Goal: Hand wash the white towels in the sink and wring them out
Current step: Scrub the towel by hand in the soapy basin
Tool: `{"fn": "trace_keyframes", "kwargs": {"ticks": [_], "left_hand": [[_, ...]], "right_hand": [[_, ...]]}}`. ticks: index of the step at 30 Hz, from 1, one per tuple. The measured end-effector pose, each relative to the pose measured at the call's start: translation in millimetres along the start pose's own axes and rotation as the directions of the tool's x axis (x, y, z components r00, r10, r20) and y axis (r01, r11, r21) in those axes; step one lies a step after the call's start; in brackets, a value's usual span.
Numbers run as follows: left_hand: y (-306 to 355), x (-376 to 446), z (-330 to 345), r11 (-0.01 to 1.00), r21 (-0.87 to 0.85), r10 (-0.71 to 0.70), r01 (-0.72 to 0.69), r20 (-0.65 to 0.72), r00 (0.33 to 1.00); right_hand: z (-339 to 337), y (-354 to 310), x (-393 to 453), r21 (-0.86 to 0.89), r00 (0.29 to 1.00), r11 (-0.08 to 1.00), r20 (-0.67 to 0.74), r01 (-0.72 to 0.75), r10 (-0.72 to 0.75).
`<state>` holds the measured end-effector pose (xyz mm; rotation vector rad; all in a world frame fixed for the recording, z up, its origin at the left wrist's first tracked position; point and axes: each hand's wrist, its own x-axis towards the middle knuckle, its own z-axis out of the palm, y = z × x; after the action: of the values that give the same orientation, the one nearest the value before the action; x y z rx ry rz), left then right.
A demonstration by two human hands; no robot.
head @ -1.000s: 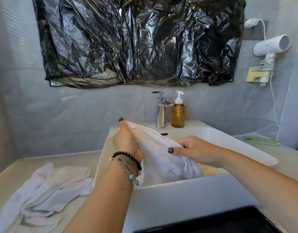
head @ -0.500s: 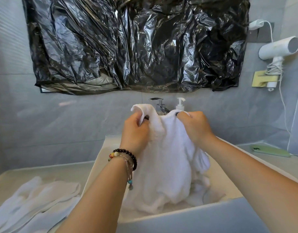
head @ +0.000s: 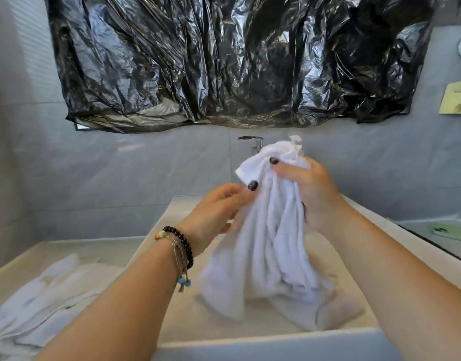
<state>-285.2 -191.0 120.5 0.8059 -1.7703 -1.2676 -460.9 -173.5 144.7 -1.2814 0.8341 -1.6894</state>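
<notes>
White terry towel (head: pixel 271 246) hangs bunched over the sink basin (head: pixel 281 332), lower end trailing onto the basin floor. Right hand (head: pixel 311 194) grips the gathered top, fingers curled round the cloth. Left hand (head: pixel 219 212) pinches the towel's left side just below, fingertips on the fabric; beaded bracelets (head: pixel 181 246) on that wrist. More white towels (head: pixel 41 303) lie heaped on the counter (head: pixel 75 247) left of the basin. Chrome faucet (head: pixel 251 142) partly hidden behind the cloth. Black plastic sheet (head: pixel 224 58) on the wall above.
</notes>
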Motion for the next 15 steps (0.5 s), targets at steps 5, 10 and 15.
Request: {"fn": "trace_keyframes", "kwargs": {"ticks": [5,10,15], "left_hand": [[-7.9,-2.1,-2.0,0.981,0.190,-0.054,0.030,0.122,0.991],[-0.2,-3.3,-6.9,0.983,0.184,-0.003,-0.009,0.065,0.998],[7.0,-7.7,2.0,0.994,0.026,0.100,-0.102,0.063,0.993]], "right_hand": [[-40.3,-15.3,-2.1,0.027,0.907,0.992,-0.409,0.120,-0.099],[-74.9,-39.7,-38.6,-0.587,0.939,0.774,-0.344,-0.235,0.023],[-55.7,-49.4,-42.6,-0.945,0.959,-0.166,-0.274,-0.283,-0.074]]}}
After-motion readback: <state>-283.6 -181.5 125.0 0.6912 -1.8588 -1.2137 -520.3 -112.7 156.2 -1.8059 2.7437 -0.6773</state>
